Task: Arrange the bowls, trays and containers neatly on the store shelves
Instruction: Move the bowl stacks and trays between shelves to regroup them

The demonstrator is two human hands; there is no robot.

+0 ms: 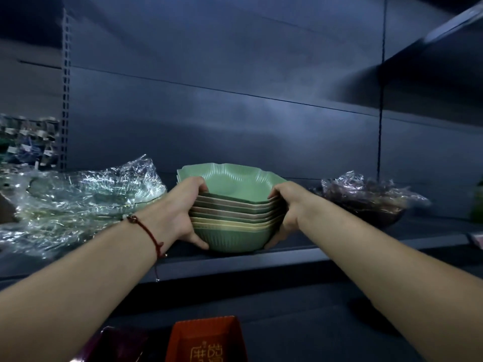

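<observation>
A stack of several scalloped bowls [232,205], green on top and bottom with pinkish and yellow ones between, rests on the dark shelf [339,253] near its front edge. My left hand [183,212] grips the stack's left side, thumb under the base. My right hand [287,207] grips its right side. A red string bracelet circles my left wrist.
Crinkled clear plastic wrap [78,194] over pale dishes lies on the shelf to the left. A dark bowl in plastic [366,199] sits to the right. Below, a red tray with gold characters [206,340] and a dark purple packet [115,343]. An upper shelf [444,30] overhangs at right.
</observation>
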